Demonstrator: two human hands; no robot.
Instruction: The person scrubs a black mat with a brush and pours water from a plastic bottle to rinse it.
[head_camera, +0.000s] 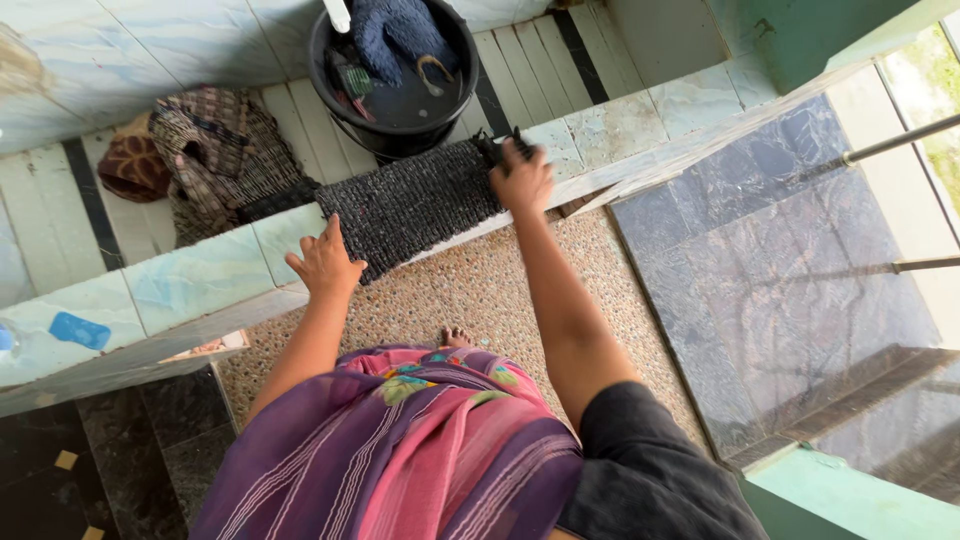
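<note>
Low tiled ledge (200, 275), pale blue-green marbled finish, running from 8 o'clock up to 2 o'clock. Beyond it, at 11 to 12 o'clock, white slatted floor (300, 120) with dark stripes. At centre, speckled pebble floor (480, 290), tan. From 3 to 4 o'clock, dark polished stone slab (770, 260), grey-blue, reflective. At 1 to 2 o'clock, green painted wall (800, 35). At 7 o'clock, black glossy tiles (120, 450). Daylight at 3 o'clock; metal rails (900, 145) there.

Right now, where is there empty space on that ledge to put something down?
The pale tiles right of the dark mat are bare, and so is the ledge rim between the left hand and the blue soap. It is crowded behind: the black bucket and the heap of clothes.
</note>
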